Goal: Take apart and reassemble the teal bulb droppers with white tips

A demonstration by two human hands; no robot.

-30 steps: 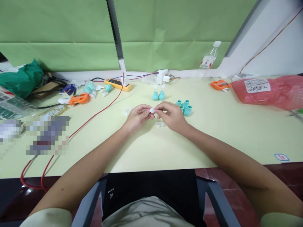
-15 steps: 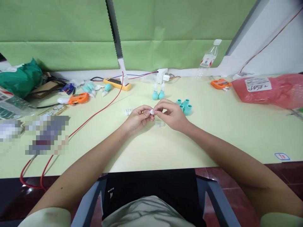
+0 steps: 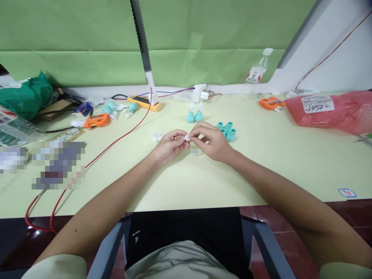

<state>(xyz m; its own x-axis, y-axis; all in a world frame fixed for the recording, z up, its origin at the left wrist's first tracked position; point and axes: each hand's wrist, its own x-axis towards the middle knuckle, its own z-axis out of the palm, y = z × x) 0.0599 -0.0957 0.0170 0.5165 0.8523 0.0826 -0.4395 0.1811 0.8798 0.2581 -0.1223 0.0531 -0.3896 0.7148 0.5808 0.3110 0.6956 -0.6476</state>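
Note:
A small white round piece [image 3: 187, 137] is pinched between the fingertips of both hands, just above the table. My left hand [image 3: 172, 145] grips it from the left, a ring on one finger. From the right, my right hand [image 3: 211, 142] closes thumb and index finger on its other side. Below the fingers lies a clear plastic piece [image 3: 196, 152]. Small white parts [image 3: 157, 137] sit left of my left hand. Behind the hands stand two teal bulbs [image 3: 194, 117] with clear tips. Several teal cups [image 3: 229, 132] are grouped beyond my right hand.
A yellow power strip [image 3: 144, 103] and orange tool [image 3: 97, 121] lie at the back left, with a red cable [image 3: 116, 140] crossing the table. At the right are another orange tool [image 3: 271, 103], a clear bottle [image 3: 257, 72] and a red bag [image 3: 334, 112].

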